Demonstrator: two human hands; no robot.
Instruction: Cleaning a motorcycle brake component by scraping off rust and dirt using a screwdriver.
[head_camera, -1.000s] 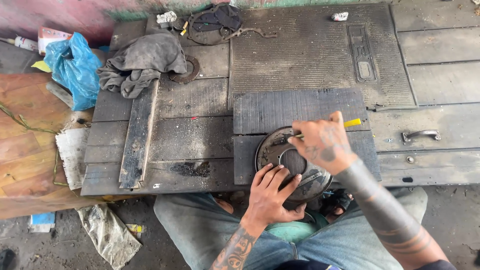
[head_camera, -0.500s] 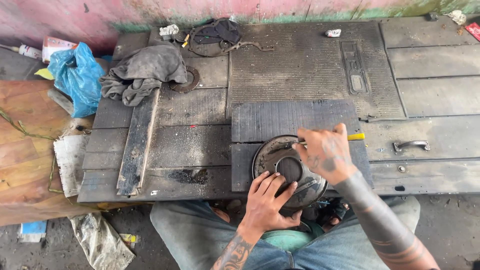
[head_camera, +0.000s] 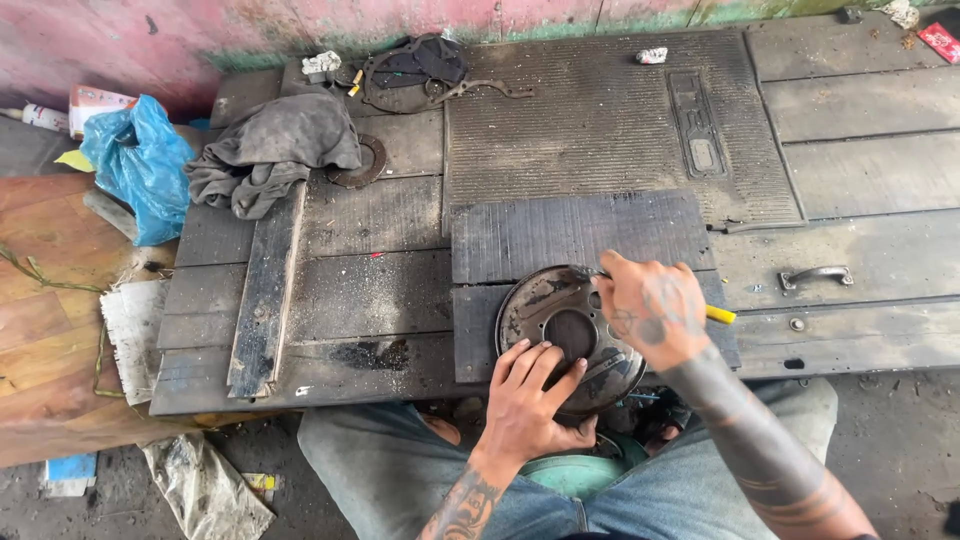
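A round, dirty metal plate (head_camera: 545, 310) with a central hole lies on a dark ribbed mat (head_camera: 560, 235) at the near edge of the wooden platform. My left hand (head_camera: 535, 395) presses flat on the plate's near rim, fingers spread. My right hand (head_camera: 650, 308) is closed around a tool with a yellow handle (head_camera: 720, 315), whose tip touches the plate's upper right edge. The tool's working end is mostly hidden by my fingers.
A grey rag (head_camera: 270, 150) and a rusty ring (head_camera: 355, 165) lie at the back left, beside a loose plank (head_camera: 265, 295). A blue plastic bag (head_camera: 135, 165) sits far left. A gasket (head_camera: 415, 70) lies at the back, a metal handle (head_camera: 815, 275) at the right.
The view has shifted slightly. My right hand with the tool has stayed on the plate's upper right rim; my left hand still holds the plate down.
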